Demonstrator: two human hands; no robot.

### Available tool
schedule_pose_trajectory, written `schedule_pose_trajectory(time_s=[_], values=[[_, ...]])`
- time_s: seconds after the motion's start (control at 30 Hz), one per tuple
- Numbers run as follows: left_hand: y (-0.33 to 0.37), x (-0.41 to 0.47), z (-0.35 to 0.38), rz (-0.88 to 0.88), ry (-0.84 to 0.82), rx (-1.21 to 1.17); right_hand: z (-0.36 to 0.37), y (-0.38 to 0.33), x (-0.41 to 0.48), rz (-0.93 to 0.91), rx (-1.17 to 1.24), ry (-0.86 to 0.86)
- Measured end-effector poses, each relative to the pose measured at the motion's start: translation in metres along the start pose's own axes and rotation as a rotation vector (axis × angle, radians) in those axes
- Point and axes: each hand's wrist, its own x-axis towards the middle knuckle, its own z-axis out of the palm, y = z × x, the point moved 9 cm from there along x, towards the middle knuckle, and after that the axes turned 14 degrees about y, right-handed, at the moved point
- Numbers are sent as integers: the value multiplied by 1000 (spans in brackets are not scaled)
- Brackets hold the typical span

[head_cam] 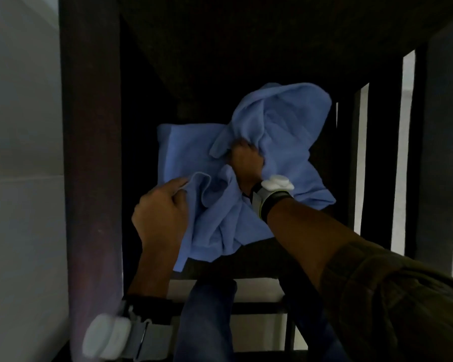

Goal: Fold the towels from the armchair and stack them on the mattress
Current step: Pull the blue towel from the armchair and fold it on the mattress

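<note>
so the dark armchair seat holds two blue towels; a folded one lies flat at the back left; a crumpled towel sprawls diagonally over it; left hand grip pinches its near edge; right hand grip is bunched in its middle

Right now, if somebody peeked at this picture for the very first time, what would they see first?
The crumpled blue towel in the middle stands out brightly against the dark armchair. Both hands are gripping it: the left hand pinches an edge at the lower left, and the right hand is bunched into its centre. Another blue towel lies flat beneath, toward the left.
</note>
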Motion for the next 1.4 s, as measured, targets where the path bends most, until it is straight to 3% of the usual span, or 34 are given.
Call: schedule_pose_trajectory(time_s=[0.1, 0.13, 0.23, 0.33, 0.43, 0.53, 0.63, 0.73, 0.87, 0.93, 1.07, 1.2, 1.4], values=[[-5, -4, 4, -138, -2, -192, -24, -12, 4, 39, 81, 61], [-8, -6, 7, -196, -9, -303, -38, -19, 3, 59, 161, 172], [-14, -14, 3, -346, 61, -509, -44, -39, -14, 199, 508, -53], [-1, -19, -15, -288, 131, -445, -64, -62, -41, 305, 773, -128], [14, -23, -35, -224, 207, -382, -92, -84, -73, 240, 799, -179], [34, -28, -52, -183, 257, -388, -126, -105, -106, 155, 960, -356], [70, -35, -80, -144, 306, -506, -174, -115, -119, 16, 973, -339], [103, -49, -103, -155, 323, -680, -220, -105, -118, 9, 927, -271], [111, -72, -105, -544, 363, -929, -267, -92, -114, -63, 781, -206], [119, -87, -101, -637, 346, -927, -292, -90, -119, -138, 781, -118], [137, -114, -106, -560, 312, -787, -321, -89, -142, -189, 766, -100], [137, -144, -123, -707, 360, -836, -343, -86, -175, -266, 809, -77], [165, -137, -163, -574, 387, -894, -368, -85, -176, -286, 765, 61]])
